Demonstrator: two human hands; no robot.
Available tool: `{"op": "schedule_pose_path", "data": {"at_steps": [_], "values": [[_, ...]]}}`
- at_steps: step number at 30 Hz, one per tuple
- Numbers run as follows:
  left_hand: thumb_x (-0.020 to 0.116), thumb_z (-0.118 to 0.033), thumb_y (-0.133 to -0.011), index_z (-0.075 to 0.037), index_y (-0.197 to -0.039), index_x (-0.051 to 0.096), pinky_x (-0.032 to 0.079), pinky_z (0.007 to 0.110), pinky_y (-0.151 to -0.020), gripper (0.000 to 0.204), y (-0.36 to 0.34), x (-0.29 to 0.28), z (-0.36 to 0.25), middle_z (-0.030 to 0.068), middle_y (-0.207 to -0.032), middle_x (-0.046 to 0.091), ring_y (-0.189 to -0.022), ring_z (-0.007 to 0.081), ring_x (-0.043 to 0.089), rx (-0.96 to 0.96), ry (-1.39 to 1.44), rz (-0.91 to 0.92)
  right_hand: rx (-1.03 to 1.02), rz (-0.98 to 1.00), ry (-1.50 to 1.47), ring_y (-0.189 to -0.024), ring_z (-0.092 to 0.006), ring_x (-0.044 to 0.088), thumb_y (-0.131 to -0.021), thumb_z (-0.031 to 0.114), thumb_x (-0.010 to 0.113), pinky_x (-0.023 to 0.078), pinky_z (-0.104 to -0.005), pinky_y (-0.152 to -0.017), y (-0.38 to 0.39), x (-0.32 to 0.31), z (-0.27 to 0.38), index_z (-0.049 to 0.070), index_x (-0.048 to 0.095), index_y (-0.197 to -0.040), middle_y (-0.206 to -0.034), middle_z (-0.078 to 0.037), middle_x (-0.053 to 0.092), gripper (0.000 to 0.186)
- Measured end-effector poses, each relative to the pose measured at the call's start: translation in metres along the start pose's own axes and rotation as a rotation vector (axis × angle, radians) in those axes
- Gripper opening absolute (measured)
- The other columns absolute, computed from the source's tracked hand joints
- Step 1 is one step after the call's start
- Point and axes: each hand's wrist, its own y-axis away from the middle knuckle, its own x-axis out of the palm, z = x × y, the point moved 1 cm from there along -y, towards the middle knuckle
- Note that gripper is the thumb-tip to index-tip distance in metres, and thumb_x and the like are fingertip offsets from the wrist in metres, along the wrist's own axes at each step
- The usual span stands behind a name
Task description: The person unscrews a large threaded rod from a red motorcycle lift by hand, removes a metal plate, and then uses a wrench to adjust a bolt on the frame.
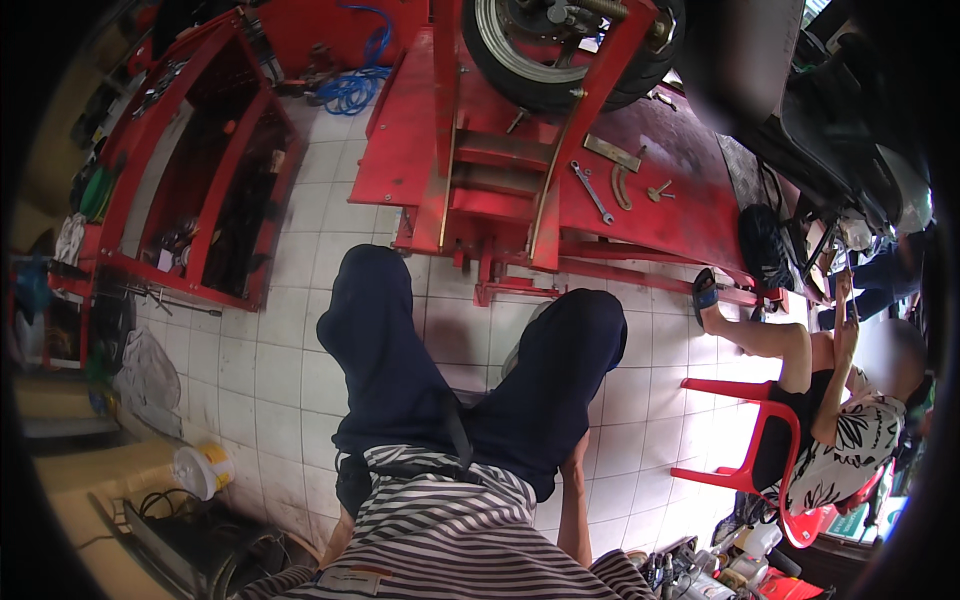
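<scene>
I sit with my knees apart in dark trousers and a striped shirt. My right hand is down beside my right thigh, its fingers hidden behind the leg. On the other side, my left wrist shows low by the hip; the hand itself is out of sight behind my clothing. In front of my knees stands a red metal lift table with a wheel in its upright frame. A combination wrench, a flat metal bar and a curved metal piece lie on it.
A red metal cabinet stands at the left, with coiled blue hose beyond it. A white bucket is on the tiled floor. At right, a person sits on a red plastic chair near a motorcycle.
</scene>
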Motion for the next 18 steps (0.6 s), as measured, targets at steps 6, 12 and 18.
{"op": "schedule_pose_path", "data": {"at_steps": [6,12,18], "values": [[0.043,-0.048,-0.097,-0.007,-0.127,0.053,0.046,0.034,-0.097,0.052,-0.016,-0.029,0.021,0.0079,-0.117,0.060,-0.105,0.0186,0.059,-0.108,-0.100,0.118,0.093,-0.007,0.084,-0.103,-0.0208,0.060,-0.100,0.033,0.043,0.047,-0.0314,-0.089,0.004,-0.025,-0.026,-0.004,0.050,-0.130,-0.117,-0.013,0.062,0.048],[0.048,-0.053,-0.094,-0.009,-0.120,0.057,0.043,0.040,-0.098,0.053,-0.079,-0.070,-0.024,0.0074,-0.112,0.060,-0.104,0.0212,0.057,-0.330,0.211,-0.056,0.241,-0.026,0.192,-0.100,-0.0194,0.060,-0.100,0.033,0.043,0.046,-0.0304,-0.085,0.024,-0.049,-0.043,-0.003,0.051,-0.128,-0.114,-0.012,0.063,0.046],[0.049,-0.050,-0.094,-0.003,-0.116,0.058,0.045,0.039,-0.087,0.053,-0.161,-0.022,-0.115,0.0088,-0.113,0.062,-0.103,0.0217,0.056,-0.045,-0.175,-0.007,0.342,0.002,0.270,-0.097,-0.0181,0.060,-0.100,0.034,0.044,0.046,-0.0294,-0.082,0.025,-0.052,-0.059,-0.002,0.052,-0.125,-0.111,-0.011,0.063,0.044]]}}
